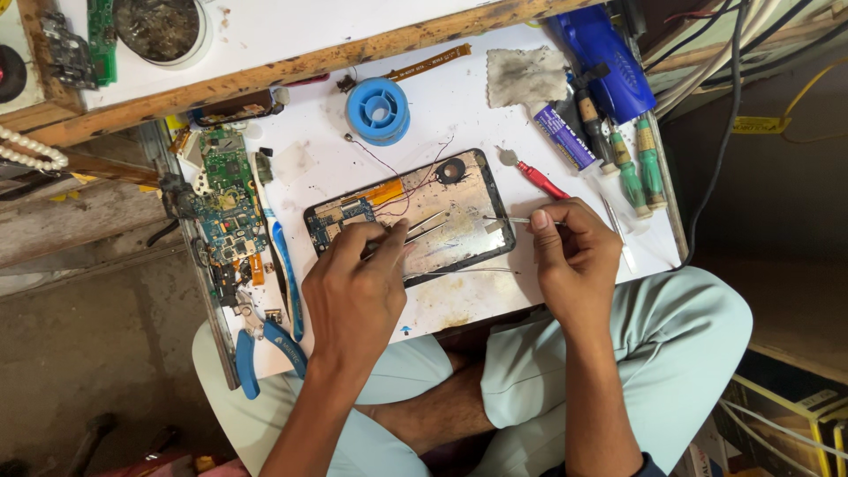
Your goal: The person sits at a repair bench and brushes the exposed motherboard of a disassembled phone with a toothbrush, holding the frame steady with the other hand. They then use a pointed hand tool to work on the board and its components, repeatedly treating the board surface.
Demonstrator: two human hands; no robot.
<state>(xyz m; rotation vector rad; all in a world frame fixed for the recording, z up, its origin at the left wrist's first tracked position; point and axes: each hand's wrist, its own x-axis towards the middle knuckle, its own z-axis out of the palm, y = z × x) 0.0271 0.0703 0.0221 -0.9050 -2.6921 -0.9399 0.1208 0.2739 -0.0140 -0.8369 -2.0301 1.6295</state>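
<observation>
**Tablet open on the board, both hands working inside it**

Opened tablet [411, 221] lies back-off in the middle of the white work board [300, 168], which rests across the person's lap; circuit board at its left end, gold-brown patch and a round black part near the top edge, thin red wires trailing across the inside.

Left hand [358, 283] sits over the tablet's lower left; fingers closed on metal tweezers [424, 223], tips pointing right into the case.

Right hand [574, 252] is at the tablet's right edge; thumb and forefinger pinched together on a thin metal probe [505, 219], tip just inside the case.

Progress, as a judgement: back cover already off, internals exposed; work looks mid-way; nothing shows reassembly; what exactly the tips touch is too small to tell.

Around: blue solder spool [378, 109] above the tablet; red-handled tool [541, 179] and green screwdrivers [640, 168] to the right; loose circuit boards [225, 208] and blue-handled pliers [265, 349] to the left.
</observation>
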